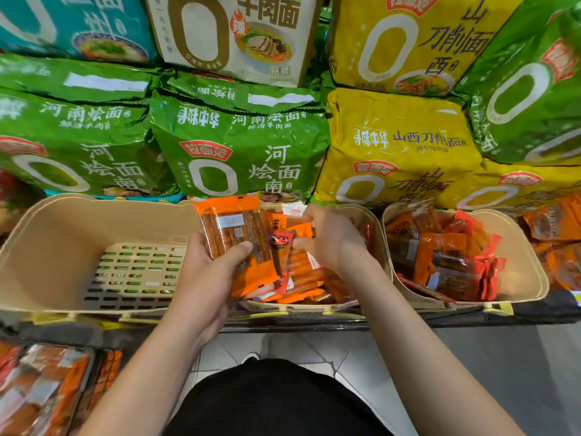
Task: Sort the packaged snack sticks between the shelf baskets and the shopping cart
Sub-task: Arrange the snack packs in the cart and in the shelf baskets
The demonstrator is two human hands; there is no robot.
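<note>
My left hand [209, 262] grips a stack of orange snack stick packs [235, 234], held upright over the gap between two beige shelf baskets. My right hand [327, 240] reaches into the middle basket [382, 234] and pinches a small red-and-orange snack pack [283, 243] right beside the stack. Several more orange packs [311, 284] lie in that basket under my hands. The left basket [56, 240] shows only its slotted floor. The right basket [515, 247] is heaped with red and orange packs [446, 256].
Big green noodle bags [242, 146] and yellow noodle bags [399, 146] are stacked right behind the baskets. More orange snack packs [47, 388] lie at the lower left, below the shelf edge. Grey floor tiles [471, 372] show at the lower right.
</note>
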